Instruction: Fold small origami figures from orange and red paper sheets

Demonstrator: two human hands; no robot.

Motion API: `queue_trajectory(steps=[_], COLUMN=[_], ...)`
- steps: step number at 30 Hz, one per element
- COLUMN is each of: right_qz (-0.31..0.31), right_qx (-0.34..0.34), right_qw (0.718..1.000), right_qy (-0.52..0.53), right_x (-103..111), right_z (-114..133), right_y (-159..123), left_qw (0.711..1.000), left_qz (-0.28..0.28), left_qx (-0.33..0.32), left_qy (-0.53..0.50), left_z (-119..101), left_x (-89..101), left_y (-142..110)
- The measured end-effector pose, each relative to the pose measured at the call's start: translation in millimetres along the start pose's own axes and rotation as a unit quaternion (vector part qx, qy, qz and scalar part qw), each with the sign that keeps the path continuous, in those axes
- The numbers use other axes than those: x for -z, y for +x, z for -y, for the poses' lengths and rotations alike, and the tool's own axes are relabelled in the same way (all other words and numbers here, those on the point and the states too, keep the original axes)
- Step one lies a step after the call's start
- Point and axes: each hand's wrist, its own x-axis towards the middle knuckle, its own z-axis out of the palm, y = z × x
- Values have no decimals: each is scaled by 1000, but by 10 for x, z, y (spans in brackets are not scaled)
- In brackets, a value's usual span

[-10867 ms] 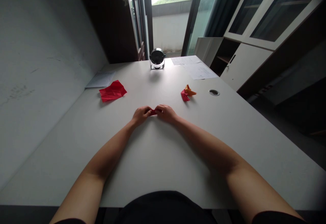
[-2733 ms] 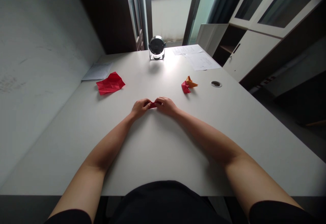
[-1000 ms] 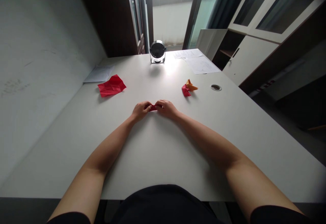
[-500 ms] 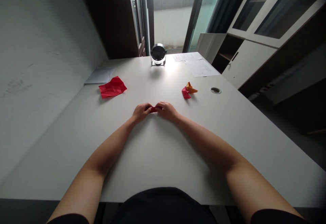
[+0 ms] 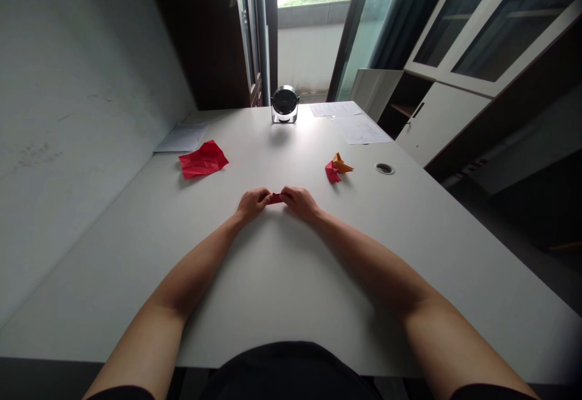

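A small piece of folded red paper (image 5: pixel 276 198) spans the gap between my two hands, low over the white table (image 5: pixel 273 279). My left hand (image 5: pixel 253 203) pinches its left end with thumb and fingers. At the other end my right hand (image 5: pixel 300 202) grips it in the same way. Both ends of the paper are hidden by the fingers. Up and to the left lies a creased red sheet (image 5: pixel 204 159). On the right rest folded paper shapes, one red (image 5: pixel 333 173) and one orange (image 5: pixel 341 163), touching each other.
A round black device on a metal stand (image 5: pixel 285 104) stands at the table's far edge. White printed sheets (image 5: pixel 361 129) lie at the back right, and more paper (image 5: pixel 180 138) by the left wall. A round cable hole (image 5: pixel 384 169) is at the right.
My right hand has shifted slightly right, so a little more of the red paper shows between my hands. The camera view has tilted up a little. The other paper pieces stay put.
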Motion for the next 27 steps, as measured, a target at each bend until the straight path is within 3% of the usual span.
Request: queue_trajectory(steps=[10,20,27], right_qz=[-64,-82,-83], right_qx=[-29,-33,-28], right_qw=[997,996,996], right_qy=[9,-6,0], right_x=[2,51,42], right_z=[-19,-28,-39], right_y=[-4,-2,-3], left_qw=[998,990,988], left_qz=[-60,-112,-118], left_qx=[9,51,65], left_qy=[-17,-62,-72], left_z=[67,59,44], left_x=[-8,48,50], left_y=[7,6,-3])
